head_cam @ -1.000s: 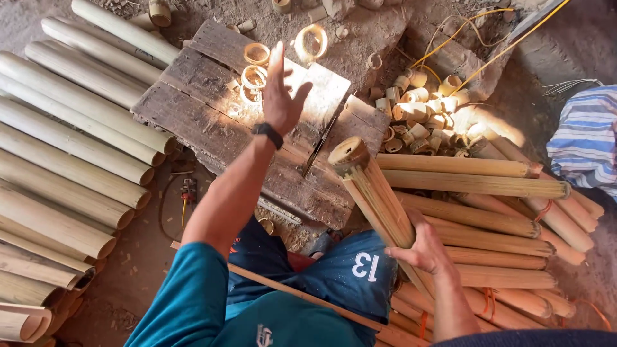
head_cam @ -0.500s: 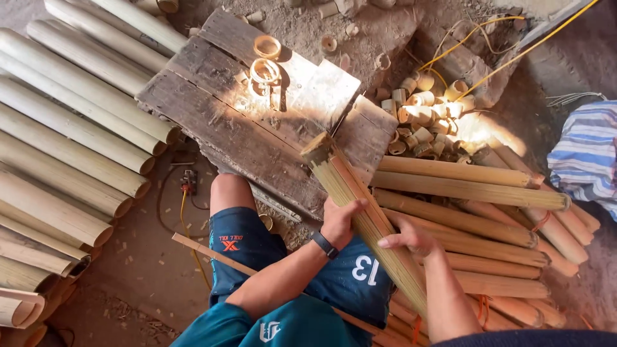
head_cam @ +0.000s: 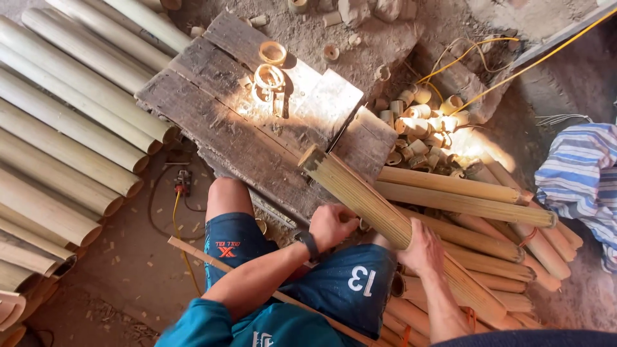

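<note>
Now I see my left hand (head_cam: 331, 226) and right hand (head_cam: 421, 247) both clamped on a pale, tightly packed bamboo-strip bundle (head_cam: 379, 212), its squared end tilted over the wooden bench (head_cam: 218, 122).

No packages, signs or screens show around the wooden board (head_cam: 212, 122). The only labels are printed marks on the blue shorts (head_cam: 347, 283) below it: a white one, and a small red-orange one.

Teal shirt, blue shorts, black wristwatch (head_cam: 309, 244)

Head camera looks steeply down, close above the workboard (head_cam: 212, 122).
</note>
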